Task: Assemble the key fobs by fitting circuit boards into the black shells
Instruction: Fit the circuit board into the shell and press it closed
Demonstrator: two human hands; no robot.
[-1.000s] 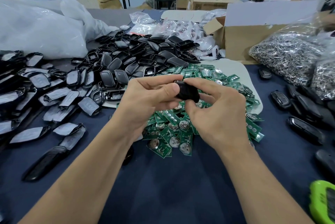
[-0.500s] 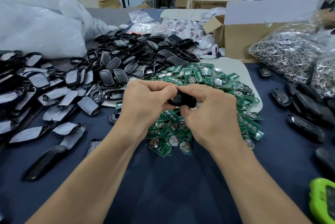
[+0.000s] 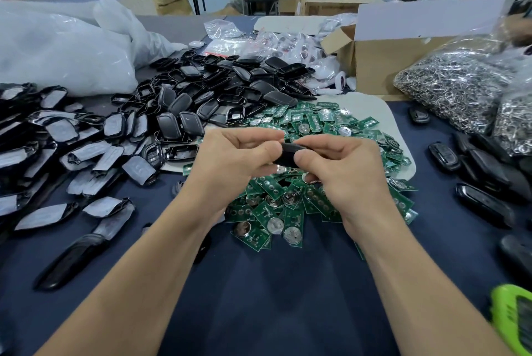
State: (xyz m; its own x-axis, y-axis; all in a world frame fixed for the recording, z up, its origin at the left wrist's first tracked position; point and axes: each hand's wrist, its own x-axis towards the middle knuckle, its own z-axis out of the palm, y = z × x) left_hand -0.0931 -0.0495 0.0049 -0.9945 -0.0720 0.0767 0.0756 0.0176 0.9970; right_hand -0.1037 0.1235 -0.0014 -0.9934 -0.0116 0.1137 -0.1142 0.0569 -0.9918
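Observation:
Both my hands hold one black key fob shell (image 3: 289, 154) above a heap of green circuit boards (image 3: 305, 125). My left hand (image 3: 233, 162) grips its left end, thumb on the near side and fingers curled over the top. My right hand (image 3: 342, 171) pinches its right end between thumb and fingers. Most of the shell is hidden by my fingers, and I cannot see a board inside it. A large pile of empty black shells (image 3: 213, 96) lies behind and to the left.
Shell halves with grey film (image 3: 57, 136) cover the left of the dark blue table (image 3: 273, 283). Closed fobs (image 3: 483, 171) lie at the right, below bags of metal rings (image 3: 457, 87). A cardboard box (image 3: 383, 64) stands behind. A green object (image 3: 512, 321) sits at the near right edge.
My hands dipped toward the board heap half a second ago and have risen a little since, still holding the same shell between them; my fingers have shifted on it.

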